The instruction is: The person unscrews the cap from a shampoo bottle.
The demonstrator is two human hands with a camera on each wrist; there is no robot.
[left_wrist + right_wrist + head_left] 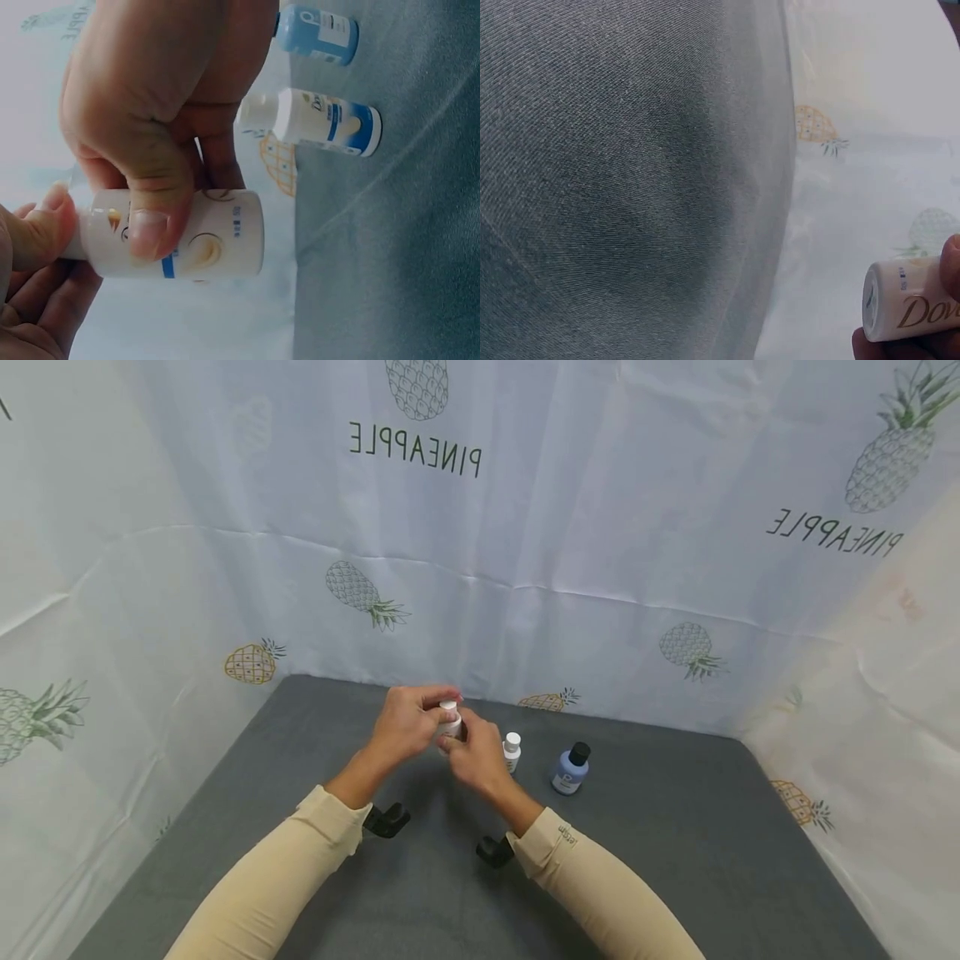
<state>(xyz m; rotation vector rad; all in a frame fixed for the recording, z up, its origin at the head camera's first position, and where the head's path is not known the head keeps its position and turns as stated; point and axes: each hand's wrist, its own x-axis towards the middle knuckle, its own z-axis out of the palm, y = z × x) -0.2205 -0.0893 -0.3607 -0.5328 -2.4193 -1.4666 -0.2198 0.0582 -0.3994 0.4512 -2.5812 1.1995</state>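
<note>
Both hands meet on a small white Dove bottle (217, 244), held upright above the table near its far side. My right hand (478, 757) grips the bottle body, its thumb pressed across the printed front in the left wrist view. The fingers and thumb of my left hand (405, 725) pinch the white cap (448, 706) at the top, and they hide most of it in the left wrist view. The bottle's base and brown lettering show at the lower right of the right wrist view.
A second white bottle with a blue lower band (330, 120) stands on the grey table (660, 843), just right of my right hand. Farther right is a blue bottle with a black cap (571, 770). A pineapple-print curtain (570, 527) hangs behind the table.
</note>
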